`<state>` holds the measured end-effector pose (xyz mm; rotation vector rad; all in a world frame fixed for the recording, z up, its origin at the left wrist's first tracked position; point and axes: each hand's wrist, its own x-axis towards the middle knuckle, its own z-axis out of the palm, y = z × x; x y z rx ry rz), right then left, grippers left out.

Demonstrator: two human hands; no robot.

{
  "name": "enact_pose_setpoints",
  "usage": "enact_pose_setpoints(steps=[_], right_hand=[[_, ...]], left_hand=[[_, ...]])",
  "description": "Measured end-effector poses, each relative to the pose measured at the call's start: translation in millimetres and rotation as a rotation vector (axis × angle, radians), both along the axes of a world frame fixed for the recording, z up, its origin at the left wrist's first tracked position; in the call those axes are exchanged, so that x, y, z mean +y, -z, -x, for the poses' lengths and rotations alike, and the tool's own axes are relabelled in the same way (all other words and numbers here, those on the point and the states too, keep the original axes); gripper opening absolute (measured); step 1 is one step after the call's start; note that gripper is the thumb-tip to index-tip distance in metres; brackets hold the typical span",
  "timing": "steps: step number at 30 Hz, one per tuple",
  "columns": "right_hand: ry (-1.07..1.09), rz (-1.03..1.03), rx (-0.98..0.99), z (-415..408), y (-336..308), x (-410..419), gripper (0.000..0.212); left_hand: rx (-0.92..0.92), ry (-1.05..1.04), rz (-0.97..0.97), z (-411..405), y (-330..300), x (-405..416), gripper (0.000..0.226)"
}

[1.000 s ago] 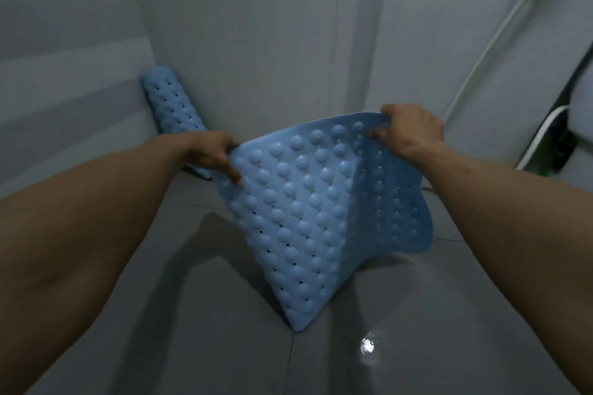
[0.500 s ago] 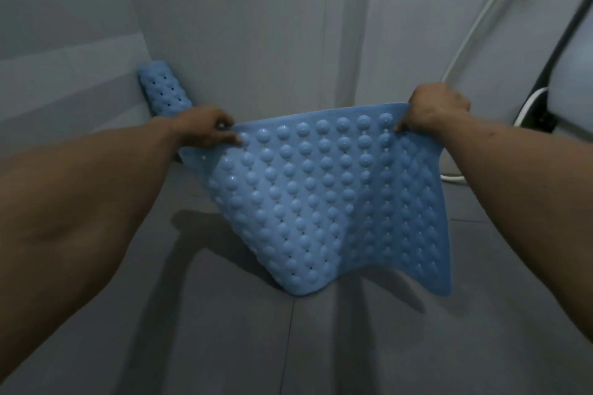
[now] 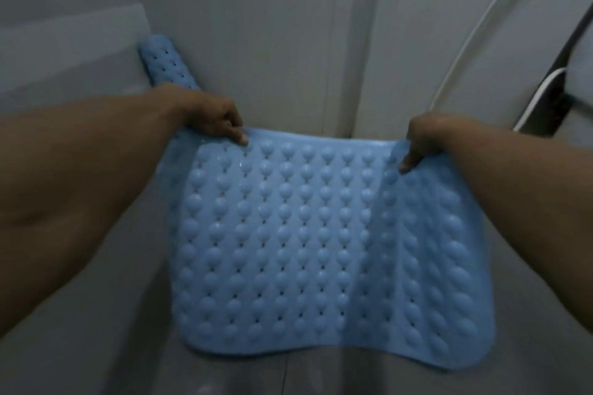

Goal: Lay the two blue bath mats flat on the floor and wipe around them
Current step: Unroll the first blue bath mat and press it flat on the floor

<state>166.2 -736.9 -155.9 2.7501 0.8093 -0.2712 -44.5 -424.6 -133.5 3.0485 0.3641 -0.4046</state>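
A blue bath mat [image 3: 308, 244] with rows of round bumps and small holes is spread out in front of me, over the grey floor. My left hand [image 3: 213, 120] grips its far left corner and my right hand [image 3: 423, 138] grips its far right corner. The mat's near edge curls a little at the right; whether it touches the floor I cannot tell. A second blue bath mat [image 3: 165, 62] leans rolled in the corner of the wall behind my left wrist, partly hidden by it.
Grey tiled walls close in at the left and back. A white hose [image 3: 475, 29] runs down the right wall. A dark and white fixture [image 3: 545, 99] stands at the far right. Grey floor tiles [image 3: 96, 346] show beside the mat.
The hanging mat has been spread wider and brought lower and flatter toward the floor. My hands have moved apart and down, each holding a corner.
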Motion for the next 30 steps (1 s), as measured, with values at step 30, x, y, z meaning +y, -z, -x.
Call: enact_pose_setpoints(steps=[30], right_hand=[[0.224,-0.305,0.117,67,313,19,0.068]], left_hand=[[-0.135,-0.283,0.123,-21,350,-35,0.066]])
